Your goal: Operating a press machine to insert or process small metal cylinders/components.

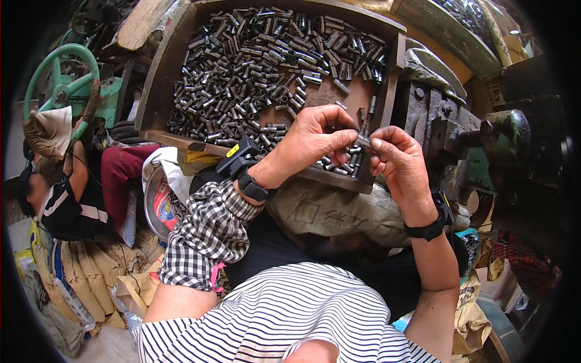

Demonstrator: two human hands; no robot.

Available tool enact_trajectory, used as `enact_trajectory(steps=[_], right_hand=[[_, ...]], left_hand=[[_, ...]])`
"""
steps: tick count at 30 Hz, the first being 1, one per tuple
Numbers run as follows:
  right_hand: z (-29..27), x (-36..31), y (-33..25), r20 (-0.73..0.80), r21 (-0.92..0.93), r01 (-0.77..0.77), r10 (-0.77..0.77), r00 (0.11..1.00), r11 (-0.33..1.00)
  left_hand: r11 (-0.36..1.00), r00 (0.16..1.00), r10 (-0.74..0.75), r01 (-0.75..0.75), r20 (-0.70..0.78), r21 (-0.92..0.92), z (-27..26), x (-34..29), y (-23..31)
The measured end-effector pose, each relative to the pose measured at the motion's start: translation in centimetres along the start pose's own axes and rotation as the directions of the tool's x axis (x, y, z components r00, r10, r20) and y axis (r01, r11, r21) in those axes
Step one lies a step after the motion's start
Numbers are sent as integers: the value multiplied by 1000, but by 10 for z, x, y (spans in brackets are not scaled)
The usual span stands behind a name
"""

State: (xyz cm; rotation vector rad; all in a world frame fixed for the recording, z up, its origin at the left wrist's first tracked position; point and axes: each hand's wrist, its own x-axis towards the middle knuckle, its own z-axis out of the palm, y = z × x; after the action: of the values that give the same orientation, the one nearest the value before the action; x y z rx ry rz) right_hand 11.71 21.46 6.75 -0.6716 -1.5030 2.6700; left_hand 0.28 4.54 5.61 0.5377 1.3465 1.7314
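A small grey metal tube (363,141) is held between my two hands, over the near right corner of a wooden tray (154,78). My left hand (318,139) is closed, its thumb and fingertips pinching one end. From the other side, my right hand (399,162) grips the tube between thumb and forefinger, its other fingers curled. Many similar short metal tubes (227,91) lie heaped in the tray's left and far parts. Several more stand or lie along its right side, close to my fingertips. My fingers partly cover the held tube.
Dark machinery (502,145) stands close on the right. At the left are a green handwheel (60,91) and another person (72,187) at work. A metal bowl (158,206) sits near my left sleeve. A grey-green sack (339,209) lies below the tray; paper sacks (91,278) lie lower left.
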Motion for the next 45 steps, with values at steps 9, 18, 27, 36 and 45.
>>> enact_trajectory(steps=[9, 18, 27, 36, 45], right_hand=[[2, -5, -22, 200, -58, -358, 362, 910, 932], [31, 26, -21, 112, -390, -82, 136, 984, 917], [28, 118, 9, 400, -870, 215, -377, 835, -444], [30, 50, -1, 421, -905, 402, -446, 790, -141], [13, -7, 2, 129, -838, 306, -381, 916, 451]], left_hand=[[976, 878, -215, 207, 428, 67, 0, -7, 15], [815, 920, 243, -365, 307, 449, -22, -7, 15], [990, 974, -68, 38, -218, -136, -58, -6, 20], [91, 937, 337, -131, 93, 987, -40, 10, -10], [-5, 946, 307, -108, 104, 994, -33, 15, -20]])
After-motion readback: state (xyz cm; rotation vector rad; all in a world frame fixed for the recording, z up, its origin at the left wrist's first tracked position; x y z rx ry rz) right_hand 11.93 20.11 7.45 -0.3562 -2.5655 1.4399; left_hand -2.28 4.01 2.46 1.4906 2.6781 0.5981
